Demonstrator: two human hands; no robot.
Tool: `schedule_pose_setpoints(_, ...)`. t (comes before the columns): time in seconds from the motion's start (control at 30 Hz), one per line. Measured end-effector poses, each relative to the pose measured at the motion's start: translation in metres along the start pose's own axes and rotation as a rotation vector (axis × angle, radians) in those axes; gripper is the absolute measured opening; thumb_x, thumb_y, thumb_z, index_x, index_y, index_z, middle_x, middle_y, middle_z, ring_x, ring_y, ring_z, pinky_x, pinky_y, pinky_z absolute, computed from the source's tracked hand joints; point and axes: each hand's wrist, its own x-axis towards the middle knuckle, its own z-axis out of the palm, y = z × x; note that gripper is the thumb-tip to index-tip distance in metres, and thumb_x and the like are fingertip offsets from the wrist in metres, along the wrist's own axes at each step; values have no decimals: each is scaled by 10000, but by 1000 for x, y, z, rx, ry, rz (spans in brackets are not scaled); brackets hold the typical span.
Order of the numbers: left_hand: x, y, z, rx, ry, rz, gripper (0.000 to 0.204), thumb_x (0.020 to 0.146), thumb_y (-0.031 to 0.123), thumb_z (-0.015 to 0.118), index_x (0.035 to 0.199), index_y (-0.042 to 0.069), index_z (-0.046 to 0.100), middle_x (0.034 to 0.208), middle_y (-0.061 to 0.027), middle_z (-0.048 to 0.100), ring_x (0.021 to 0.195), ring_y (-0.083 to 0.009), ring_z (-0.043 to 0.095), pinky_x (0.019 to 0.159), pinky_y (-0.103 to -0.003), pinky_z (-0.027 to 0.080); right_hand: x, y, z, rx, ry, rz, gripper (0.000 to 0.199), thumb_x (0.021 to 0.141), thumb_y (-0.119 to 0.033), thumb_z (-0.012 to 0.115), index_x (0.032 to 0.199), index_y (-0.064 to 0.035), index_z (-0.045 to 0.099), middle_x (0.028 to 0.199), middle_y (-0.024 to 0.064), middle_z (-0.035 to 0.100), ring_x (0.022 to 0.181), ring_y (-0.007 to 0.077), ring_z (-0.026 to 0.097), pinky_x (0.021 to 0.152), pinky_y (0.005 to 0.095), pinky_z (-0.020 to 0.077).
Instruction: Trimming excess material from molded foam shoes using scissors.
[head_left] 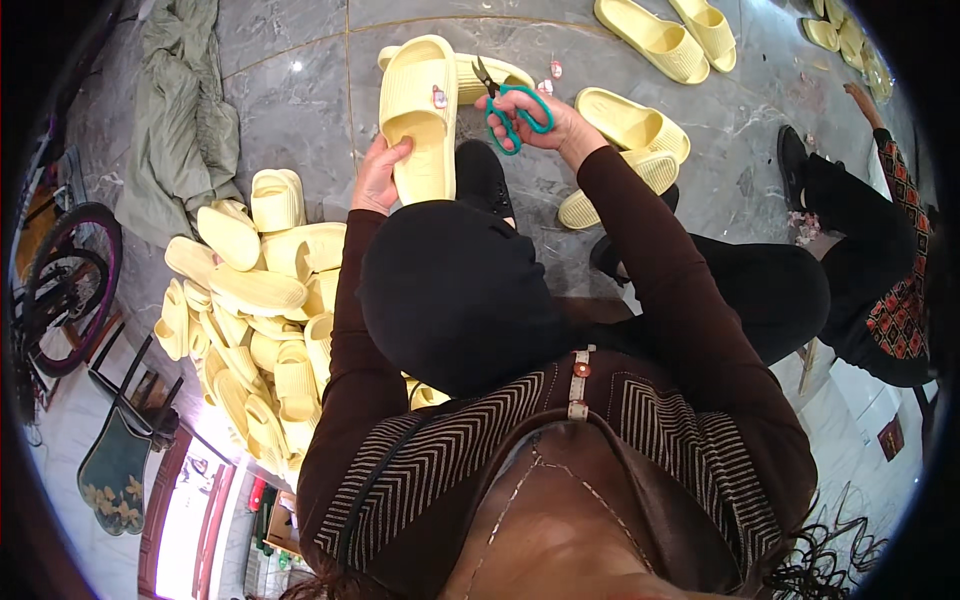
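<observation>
My left hand point(378, 175) grips a pale yellow slide sandal point(420, 110) by its heel end, sole toward the floor and strap up. A small pink tag sits on the strap. My right hand point(545, 122) holds small scissors with teal handles point(512, 112), their blades pointing up and left toward the sandal's strap. A second yellow sandal point(490, 78) lies on the floor just behind the held one. My black-clad knee point(450, 290) fills the middle below both hands.
A heap of yellow sandals point(255, 320) lies to my left on the grey marble floor point(290, 110). More pairs lie ahead point(630, 125) and far ahead point(680, 35). Another person in black trousers point(870, 250) sits at the right. A grey-green cloth point(185, 110) and a bicycle wheel point(65, 285) are at left.
</observation>
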Motion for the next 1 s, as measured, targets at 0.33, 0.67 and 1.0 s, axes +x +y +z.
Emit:
schedule_pose_setpoints(0.33, -3, 4, 5, 13, 14, -31, 424, 789, 13, 550, 1185, -9, 401, 1097, -127, 531, 984, -235, 549, 844, -355, 457, 1, -14, 53, -506, 456, -741, 379, 726, -144, 657, 1058, -24, 518, 784, 69, 596, 639, 111, 548, 529, 221, 435)
schedule_pose_setpoints(0.67, 2, 8, -16, -8, 191, 69, 428, 799, 24, 542, 1198, 2, 385, 1097, -132, 530, 982, -246, 550, 847, -363, 460, -50, -34, 23, -199, 120, -453, 361, 708, -113, 652, 1040, -30, 538, 770, 36, 589, 679, 83, 547, 588, 232, 439)
schedule_pose_setpoints(1.0, -11, 30, 22, 154, 116, 142, 444, 798, 16, 525, 1218, 12, 379, 1086, -121, 533, 983, -220, 541, 842, -347, 456, -77, 16, -30, -1027, 820, -249, 352, 747, -146, 640, 1048, -21, 508, 888, 106, 595, 746, 183, 600, 607, 291, 476)
